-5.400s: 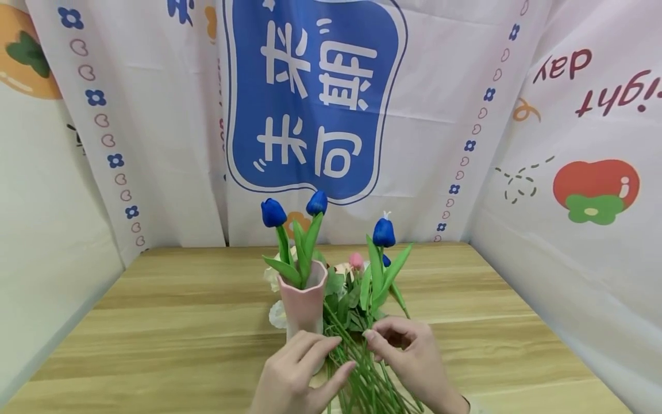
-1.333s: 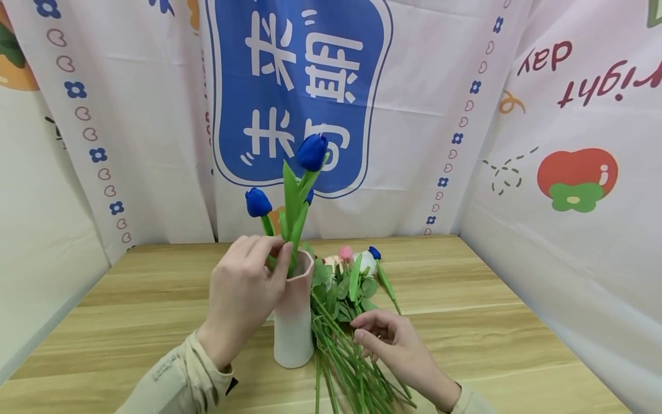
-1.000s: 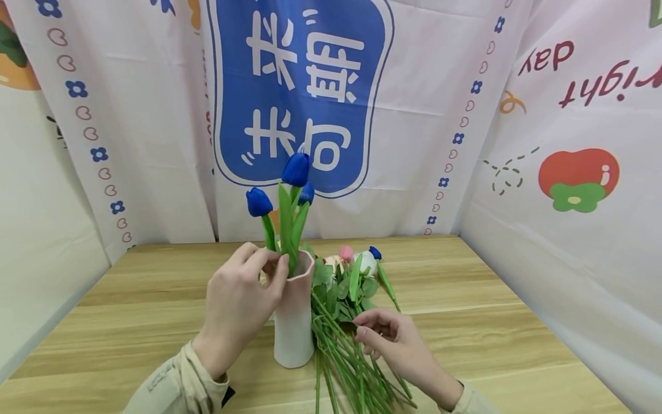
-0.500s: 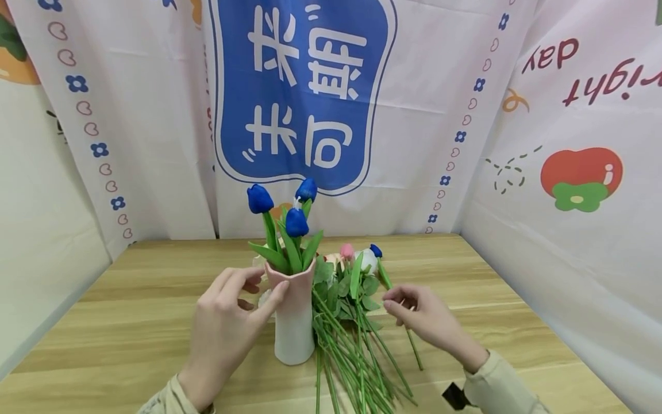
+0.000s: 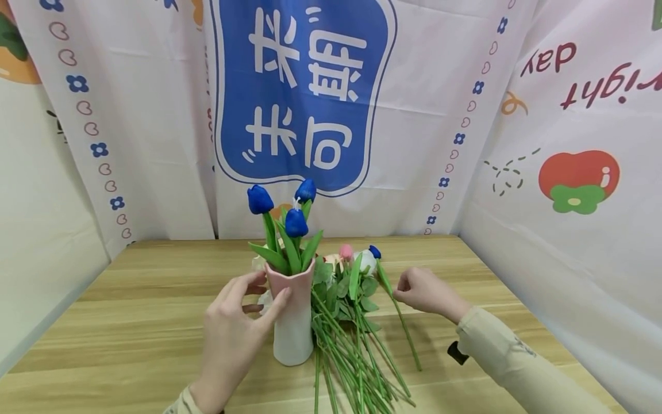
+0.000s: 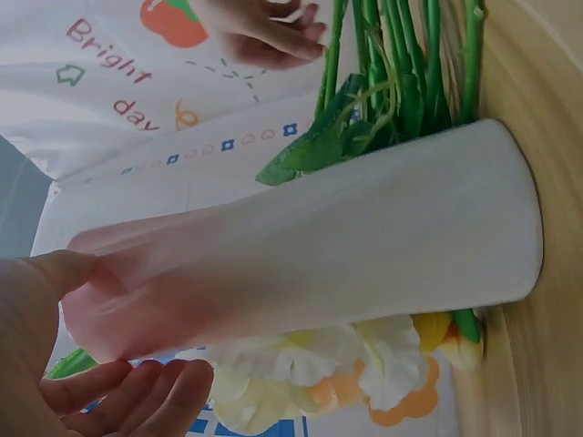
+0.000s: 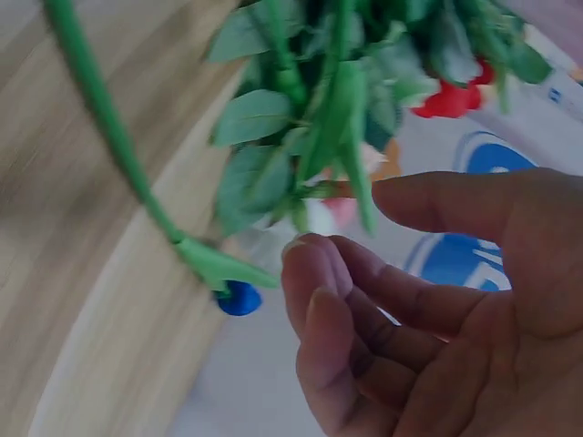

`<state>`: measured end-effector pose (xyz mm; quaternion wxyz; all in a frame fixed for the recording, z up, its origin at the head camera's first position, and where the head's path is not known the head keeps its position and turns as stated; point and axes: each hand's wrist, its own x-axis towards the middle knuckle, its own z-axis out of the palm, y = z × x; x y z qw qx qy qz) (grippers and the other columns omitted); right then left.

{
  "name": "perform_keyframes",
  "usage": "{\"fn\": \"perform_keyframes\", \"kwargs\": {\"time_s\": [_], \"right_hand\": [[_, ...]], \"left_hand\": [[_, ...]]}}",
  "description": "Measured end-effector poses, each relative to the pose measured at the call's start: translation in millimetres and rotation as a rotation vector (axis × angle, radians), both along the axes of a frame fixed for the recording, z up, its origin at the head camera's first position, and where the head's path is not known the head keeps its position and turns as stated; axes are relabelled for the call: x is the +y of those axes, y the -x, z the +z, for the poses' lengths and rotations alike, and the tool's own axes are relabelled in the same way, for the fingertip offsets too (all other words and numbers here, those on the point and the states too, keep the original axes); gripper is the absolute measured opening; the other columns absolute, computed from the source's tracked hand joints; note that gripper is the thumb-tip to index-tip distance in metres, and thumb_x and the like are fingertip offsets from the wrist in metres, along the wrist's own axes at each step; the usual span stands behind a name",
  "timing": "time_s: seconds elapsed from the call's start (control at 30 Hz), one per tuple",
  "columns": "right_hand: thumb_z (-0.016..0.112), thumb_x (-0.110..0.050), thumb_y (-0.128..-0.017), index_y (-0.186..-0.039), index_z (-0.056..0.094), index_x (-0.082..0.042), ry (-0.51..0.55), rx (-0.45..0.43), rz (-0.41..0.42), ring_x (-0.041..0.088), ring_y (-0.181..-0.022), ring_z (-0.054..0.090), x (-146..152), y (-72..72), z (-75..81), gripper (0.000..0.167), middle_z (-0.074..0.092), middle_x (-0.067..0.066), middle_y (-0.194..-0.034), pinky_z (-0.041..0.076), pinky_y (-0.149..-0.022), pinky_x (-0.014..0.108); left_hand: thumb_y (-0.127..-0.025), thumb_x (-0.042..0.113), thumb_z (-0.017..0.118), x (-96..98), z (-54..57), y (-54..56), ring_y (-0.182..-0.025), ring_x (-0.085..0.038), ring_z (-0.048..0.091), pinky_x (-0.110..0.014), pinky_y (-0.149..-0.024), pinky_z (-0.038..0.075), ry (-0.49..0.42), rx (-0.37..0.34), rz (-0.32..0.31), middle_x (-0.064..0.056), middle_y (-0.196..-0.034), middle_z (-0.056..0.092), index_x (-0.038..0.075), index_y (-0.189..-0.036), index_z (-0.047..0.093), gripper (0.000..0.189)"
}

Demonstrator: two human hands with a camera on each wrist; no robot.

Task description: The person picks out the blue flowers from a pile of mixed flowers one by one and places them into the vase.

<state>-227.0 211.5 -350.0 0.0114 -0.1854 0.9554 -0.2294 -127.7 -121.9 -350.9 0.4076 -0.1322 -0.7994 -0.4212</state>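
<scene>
A pink-and-white vase (image 5: 293, 322) stands upright on the table with several blue tulips (image 5: 297, 222) in it. My left hand (image 5: 235, 322) holds the vase near its pink top, thumb on the front and fingers round the left side, as the left wrist view also shows. To the right, my right hand (image 5: 430, 292) hovers beside a single blue tulip (image 5: 401, 319) lying on the table. In the right wrist view its fingers (image 7: 319, 337) are loosely curled, with a gap to the thumb and nothing between them.
Several flowers with long green stems (image 5: 357, 362) and leaves lie in a heap right of the vase, including a pink bloom (image 5: 346, 252). Pale white flowers (image 6: 392, 360) lie behind the vase. A printed curtain (image 5: 414, 115) closes off the back and sides.
A third blue tulip has gone down into the vase. My left hand has let go of it and moved onto the vase. My right hand has moved right, away from the heaped stems.
</scene>
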Motion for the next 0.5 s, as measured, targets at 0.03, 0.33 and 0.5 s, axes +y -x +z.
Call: {"fn": "perform_keyframes", "kwargs": {"time_s": [0.03, 0.33, 0.5], "right_hand": [[0.067, -0.013, -0.089, -0.060, 0.055, -0.014, -0.035, -0.006, 0.004, 0.008, -0.044, 0.037, -0.2, 4.8, -3.7, 0.032, 0.045, -0.007, -0.051, 0.036, -0.043, 0.023], [0.077, -0.027, -0.085, -0.053, 0.044, -0.015, -0.211, -0.113, -0.051, 0.008, -0.037, 0.034, -6.5, 28.2, -23.6, 0.048, 0.038, -0.005, -0.044, 0.027, -0.036, 0.020], [0.079, -0.031, -0.083, -0.061, 0.052, -0.011, -0.230, -0.206, -0.076, 0.011, -0.037, 0.041, -10.6, 34.6, -32.3, 0.040, 0.053, 0.003, -0.050, 0.032, -0.033, 0.021]], "left_hand": [[-0.079, 0.022, 0.086, 1.4, -0.4, 0.1, -0.084, -0.016, 0.067, -0.022, -0.062, 0.060, -0.014, -0.016, -0.005, -0.005, -0.101, 0.066, 0.000, -0.114, 0.066, 0.046], [-0.079, 0.021, 0.086, 6.6, -2.3, -1.6, -0.089, -0.015, 0.065, -0.022, -0.065, 0.060, -0.057, -0.071, -0.023, -0.004, -0.102, 0.065, 0.000, -0.118, 0.062, 0.050], [-0.079, 0.020, 0.086, 9.6, -7.7, -4.6, -0.092, -0.018, 0.065, -0.023, -0.067, 0.060, -0.063, -0.085, -0.018, -0.006, -0.106, 0.064, -0.002, -0.123, 0.059, 0.056]]}}
